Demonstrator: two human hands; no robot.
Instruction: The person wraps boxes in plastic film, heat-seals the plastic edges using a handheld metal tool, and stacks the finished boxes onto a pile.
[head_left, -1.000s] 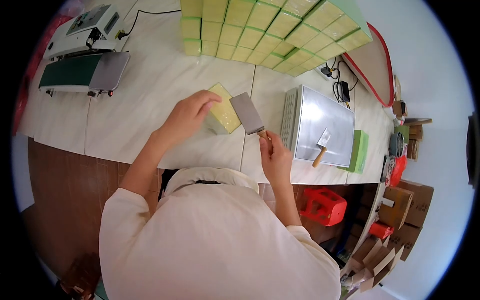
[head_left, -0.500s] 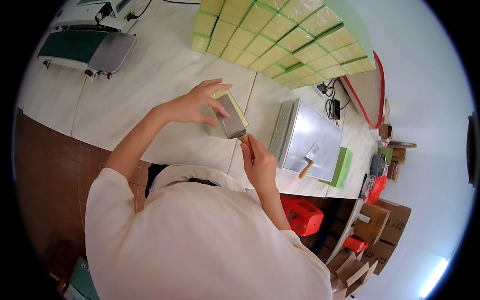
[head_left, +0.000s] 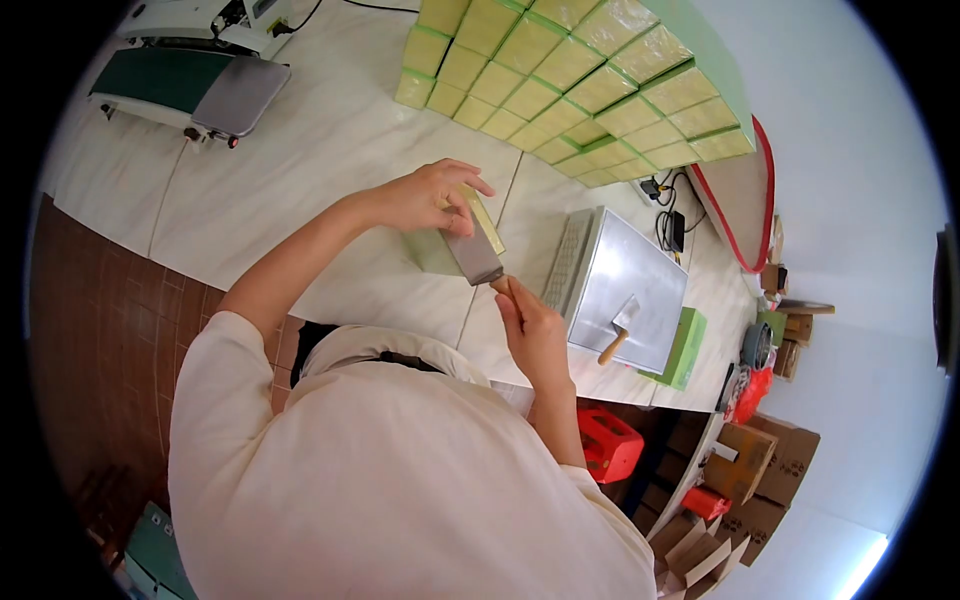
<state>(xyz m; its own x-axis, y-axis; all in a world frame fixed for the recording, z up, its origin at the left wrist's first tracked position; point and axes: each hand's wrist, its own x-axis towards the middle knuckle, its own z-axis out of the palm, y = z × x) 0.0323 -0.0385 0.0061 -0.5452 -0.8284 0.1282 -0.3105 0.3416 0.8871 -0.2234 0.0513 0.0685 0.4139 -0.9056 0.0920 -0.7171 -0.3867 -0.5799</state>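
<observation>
My right hand (head_left: 537, 332) is closed round the wooden handle of a scraper (head_left: 474, 260). The scraper's broad grey metal blade lies over the top of a pale green box (head_left: 432, 252) with a yellowish upper face. Over the blade's far part, my left hand (head_left: 437, 197) has its thumb and a bent finger brought together, while other fingers reach across the box's far end. Whatever is between those fingertips is too small to make out. Part of the box is hidden by my left hand and the blade.
Stacked pale green boxes (head_left: 560, 85) stand at the back. To the right, a second scraper (head_left: 622, 325) lies on a metal-topped unit (head_left: 640, 280), beside a green box (head_left: 685, 350). A machine with a green belt (head_left: 165, 80) sits at the left. Cables (head_left: 668, 215) run near the wall.
My left thumb and finger, spread apart before, have come together over the blade, and that hand has moved right. My right hand still grips the scraper. The whole view has shifted slightly.
</observation>
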